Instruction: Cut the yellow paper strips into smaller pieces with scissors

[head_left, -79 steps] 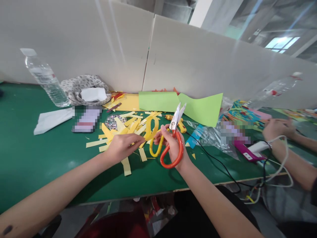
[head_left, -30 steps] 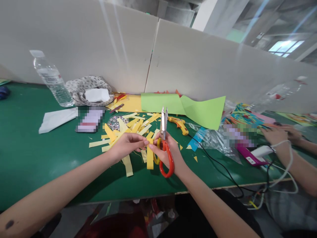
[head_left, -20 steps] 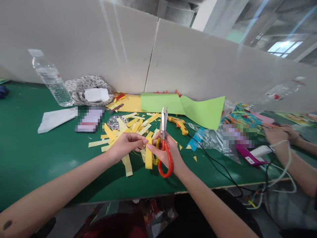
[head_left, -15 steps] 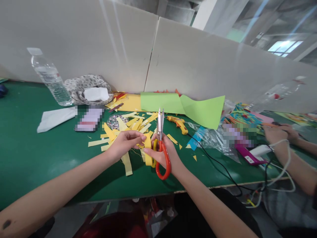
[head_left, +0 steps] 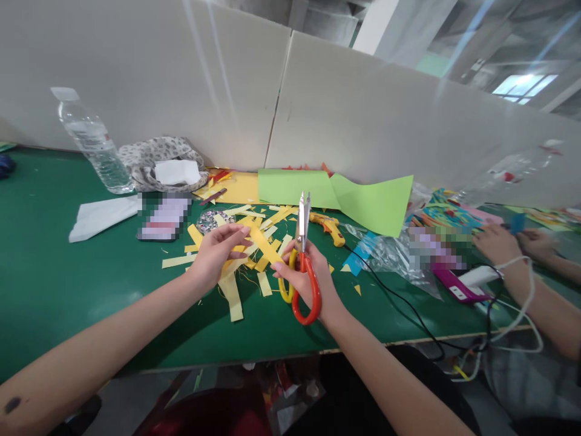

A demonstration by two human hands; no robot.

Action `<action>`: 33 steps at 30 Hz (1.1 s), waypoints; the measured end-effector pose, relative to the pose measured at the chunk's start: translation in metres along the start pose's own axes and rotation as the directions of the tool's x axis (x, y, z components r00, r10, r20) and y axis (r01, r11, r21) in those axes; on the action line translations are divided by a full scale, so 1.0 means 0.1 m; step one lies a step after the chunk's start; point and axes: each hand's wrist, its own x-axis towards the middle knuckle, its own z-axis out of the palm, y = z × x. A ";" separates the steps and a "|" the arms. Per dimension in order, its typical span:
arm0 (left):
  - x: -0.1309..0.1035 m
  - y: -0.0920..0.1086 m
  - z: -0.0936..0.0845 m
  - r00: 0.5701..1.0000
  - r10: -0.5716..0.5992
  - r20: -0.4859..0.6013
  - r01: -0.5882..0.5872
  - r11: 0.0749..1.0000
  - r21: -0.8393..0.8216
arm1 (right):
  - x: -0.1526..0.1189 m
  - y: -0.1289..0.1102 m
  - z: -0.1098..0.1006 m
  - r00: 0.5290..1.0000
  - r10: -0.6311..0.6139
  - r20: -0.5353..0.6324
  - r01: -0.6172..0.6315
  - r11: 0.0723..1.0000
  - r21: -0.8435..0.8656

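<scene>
Right hand (head_left: 305,280) grips the scissors (head_left: 303,266) through the orange and yellow handle loops; blades together, pointing up and away from the person. Its forefinger and thumb also pinch the near end of a yellow paper strip (head_left: 262,242). The strip runs up and left from there to the left hand (head_left: 216,251), which holds the far end with fingers curled loosely around it, palm turned right. Strip is taut between the two hands, raised just above the green table (head_left: 54,284). Both forearms reach in from the near edge, wrists close together.

Under and beyond the hands: a heap of cut yellow strips (head_left: 236,242). Farther back, a yellow glue gun (head_left: 327,227), then a green paper sheet (head_left: 358,197) against the white partition (head_left: 363,115). Far left, a water bottle (head_left: 93,142). Another person's hand (head_left: 497,245) rests at the right.
</scene>
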 end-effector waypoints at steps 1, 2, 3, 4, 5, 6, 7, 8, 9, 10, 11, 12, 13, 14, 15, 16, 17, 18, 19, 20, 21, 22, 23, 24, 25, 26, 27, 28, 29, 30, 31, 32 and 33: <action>0.00 0.00 0.00 1.000 0.006 -0.007 -0.006 1.000 -0.008 | 0.00 -0.01 0.00 1.000 0.012 -0.011 -0.012 1.000 0.018; 0.00 0.00 0.00 1.000 0.012 -0.009 -0.012 1.000 -0.015 | 0.00 -0.02 0.00 0.999 0.025 -0.021 -0.024 0.999 0.029; 0.00 0.00 0.00 1.000 0.017 -0.007 -0.017 1.000 -0.021 | 0.01 -0.03 0.00 0.999 0.038 -0.027 -0.037 0.999 0.034; 0.00 0.00 0.00 1.000 0.021 -0.004 -0.021 0.999 -0.026 | 0.01 -0.03 -0.01 0.998 0.051 -0.033 -0.050 0.998 0.040; 0.00 0.00 0.00 1.000 0.027 -0.003 -0.027 0.999 -0.031 | 0.01 -0.03 -0.01 0.997 0.063 -0.036 -0.061 0.997 0.046; -0.01 0.01 0.01 0.999 0.033 -0.005 -0.033 0.999 -0.037 | 0.01 -0.03 -0.01 0.997 0.073 -0.038 -0.071 0.996 0.051; -0.01 0.01 0.01 0.999 0.038 -0.008 -0.038 0.998 -0.043 | 0.01 -0.03 -0.02 0.996 0.080 -0.037 -0.078 0.996 0.053; -0.02 0.02 0.02 0.999 0.042 -0.010 -0.043 0.998 -0.050 | 0.01 -0.03 -0.02 0.996 0.084 -0.035 -0.082 0.995 0.048; -0.02 0.02 0.03 0.999 0.046 -0.012 -0.047 0.997 -0.058 | 0.01 -0.04 -0.02 0.996 0.085 -0.034 -0.083 0.996 0.038; -0.03 0.02 0.03 0.999 0.048 -0.012 -0.049 0.997 -0.066 | 0.01 -0.04 -0.03 0.996 0.084 -0.034 -0.083 0.996 0.024; -0.03 0.02 0.04 0.999 0.050 -0.012 -0.051 0.996 -0.074 | 0.01 -0.05 -0.03 0.996 0.081 -0.033 -0.081 0.997 0.009; -0.04 0.02 0.04 0.999 0.051 -0.009 -0.052 0.995 -0.081 | 0.00 -0.05 -0.03 0.996 0.078 -0.032 -0.078 0.997 -0.003; -0.04 0.02 0.04 0.999 0.053 -0.008 -0.053 0.995 -0.085 | -0.01 -0.06 -0.03 0.997 0.074 -0.028 -0.074 0.997 -0.014; -0.04 0.02 0.04 0.999 0.053 -0.007 -0.053 0.995 -0.086 | -0.01 -0.06 -0.03 0.998 0.064 -0.024 -0.065 0.998 -0.022; -0.04 0.01 0.04 0.999 0.051 -0.005 -0.051 0.995 -0.085 | -0.02 -0.06 -0.03 0.999 0.051 -0.017 -0.052 0.998 -0.028; -0.03 0.01 0.04 0.999 0.047 -0.005 -0.047 0.995 -0.085 | -0.02 -0.06 -0.02 0.999 0.035 -0.008 -0.035 0.999 -0.034; -0.03 0.01 0.03 0.999 0.039 -0.006 -0.040 0.996 -0.085 | -0.02 -0.06 -0.02 1.000 0.017 0.002 -0.017 0.999 -0.041; -0.03 0.00 0.03 1.000 0.030 -0.006 -0.030 0.996 -0.089 | -0.03 -0.05 -0.02 1.000 0.001 0.011 -0.001 0.999 -0.049; -0.02 0.00 0.02 1.000 0.020 -0.006 -0.020 0.995 -0.094 | -0.03 -0.04 -0.02 1.000 -0.011 0.019 0.012 0.998 -0.057; -0.02 0.00 0.02 1.000 0.008 -0.004 -0.008 0.995 -0.100 | -0.03 -0.04 -0.01 0.999 -0.020 0.026 0.022 0.998 -0.064; -0.02 0.00 0.02 1.000 -0.003 -0.001 0.003 0.994 -0.106 | -0.03 -0.03 -0.01 0.999 -0.027 0.029 0.029 0.997 -0.069; -0.01 0.00 0.01 1.000 -0.013 0.002 0.013 0.994 -0.110 | -0.03 -0.03 -0.01 0.999 -0.033 0.029 0.035 0.997 -0.074; -0.01 0.00 0.01 1.000 -0.021 0.005 0.021 0.993 -0.114 | -0.03 -0.04 -0.01 0.999 -0.041 0.029 0.043 0.996 -0.076; -0.01 0.01 0.01 1.000 -0.026 0.008 0.027 0.993 -0.117 | -0.03 -0.04 -0.01 0.998 -0.050 0.027 0.052 0.996 -0.077; -0.02 0.01 0.01 0.999 -0.030 0.011 0.031 0.993 -0.117 | -0.03 -0.05 -0.02 0.998 -0.060 0.026 0.061 0.995 -0.080; -0.02 0.01 0.01 0.999 -0.033 0.014 0.034 0.992 -0.118 | -0.04 -0.06 -0.02 0.997 -0.067 0.023 0.069 0.994 -0.085; -0.02 0.01 0.01 0.999 -0.036 0.018 0.037 0.992 -0.117 | -0.04 -0.07 -0.03 0.997 -0.074 0.019 0.075 0.993 -0.091; -0.02 0.01 0.02 0.999 -0.039 0.024 0.042 0.992 -0.115 | -0.04 -0.08 -0.04 0.997 -0.080 0.014 0.081 0.992 -0.100; -0.03 0.01 0.02 0.999 -0.044 0.031 0.047 0.992 -0.115 | -0.05 -0.08 -0.05 0.996 -0.087 0.007 0.087 0.990 -0.111; -0.03 0.01 0.02 0.998 -0.049 0.040 0.053 0.992 -0.116 | -0.05 -0.08 -0.05 0.995 -0.096 -0.001 0.095 0.988 -0.122; -0.03 0.01 0.02 0.997 -0.053 0.049 0.059 0.991 -0.119 | -0.06 -0.08 -0.06 0.994 -0.106 -0.007 0.104 0.986 -0.132; -0.03 0.01 0.02 0.997 -0.057 0.057 0.063 0.990 -0.123 | -0.06 -0.08 -0.07 0.993 -0.115 -0.011 0.113 0.984 -0.138; -0.03 0.01 0.02 0.996 -0.058 0.062 0.066 0.989 -0.129 | -0.07 -0.08 -0.07 0.992 -0.124 -0.012 0.121 0.983 -0.139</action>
